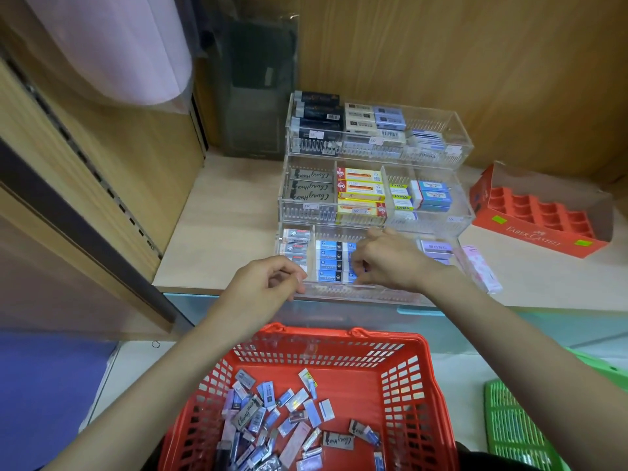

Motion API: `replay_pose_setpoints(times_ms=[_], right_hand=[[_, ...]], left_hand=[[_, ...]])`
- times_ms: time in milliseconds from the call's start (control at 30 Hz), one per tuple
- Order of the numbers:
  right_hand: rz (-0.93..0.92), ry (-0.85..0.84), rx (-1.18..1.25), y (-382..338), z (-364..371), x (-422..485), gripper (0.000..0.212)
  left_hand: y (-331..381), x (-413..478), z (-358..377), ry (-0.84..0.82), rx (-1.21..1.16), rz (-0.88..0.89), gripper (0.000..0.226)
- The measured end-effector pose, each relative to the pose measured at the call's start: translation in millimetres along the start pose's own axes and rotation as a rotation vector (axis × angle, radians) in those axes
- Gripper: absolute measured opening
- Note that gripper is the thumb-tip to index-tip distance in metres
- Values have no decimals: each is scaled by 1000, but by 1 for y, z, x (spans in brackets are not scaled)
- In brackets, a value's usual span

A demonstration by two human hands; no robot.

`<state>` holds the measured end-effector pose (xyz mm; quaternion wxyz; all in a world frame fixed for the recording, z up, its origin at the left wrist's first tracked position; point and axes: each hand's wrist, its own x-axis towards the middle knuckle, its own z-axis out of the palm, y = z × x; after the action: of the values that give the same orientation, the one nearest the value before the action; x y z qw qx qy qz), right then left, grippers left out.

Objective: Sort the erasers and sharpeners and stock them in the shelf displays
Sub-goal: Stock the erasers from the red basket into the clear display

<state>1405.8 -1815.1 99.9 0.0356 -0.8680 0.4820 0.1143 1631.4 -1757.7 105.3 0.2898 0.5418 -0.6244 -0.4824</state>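
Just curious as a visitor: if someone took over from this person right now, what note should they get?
Left hand: curled at the front-left corner of the bottom tray; grip unclear.
Right hand: fingers down among the blue erasers in that tray; whether it pinches one is unclear.
Done: all three clear tiers partly stocked.
Left: many loose erasers lie in the red basket below, to sort and shelve.

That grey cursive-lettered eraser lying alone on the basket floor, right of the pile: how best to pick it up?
From straight above, pinch the grey eraser across its two long edges, mid-length. It lies flat with bare floor along both edges, so fingers should fit; the walls of the red basket block a sideways reach.
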Motion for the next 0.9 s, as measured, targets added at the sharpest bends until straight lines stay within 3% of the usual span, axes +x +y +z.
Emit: replay_pose_setpoints(times_ms=[133,267,367,467,533,733,833,900], right_hand=[[92,60,191,0,-7,-13,16],[101,389,830,-36,-7,-55,22],[133,240,1191,-89,48,-79,15],[263,-22,1130,-119,149,-75,11],[387,-190,1030,-129,213,-75,12],[779,-538,666,-132,334,-112,72],[853,-607,633,-131,367,-120,87],[902,-571,667,-135,380,-118,89]], left_hand=[[-15,-11,-6,14,-17,-6,24],[-53,-33,1,-76,49,-39,18],[-109,-48,15,-254,165,-131,20],[-183,-55,22,-432,367,-259,19],[-229,-56,26,-435,460,-348,23],[-314,-62,76,-368,556,-504,5],[-337,-61,101,-289,653,-550,60],[-350,-61,113,-244,694,-564,72]])
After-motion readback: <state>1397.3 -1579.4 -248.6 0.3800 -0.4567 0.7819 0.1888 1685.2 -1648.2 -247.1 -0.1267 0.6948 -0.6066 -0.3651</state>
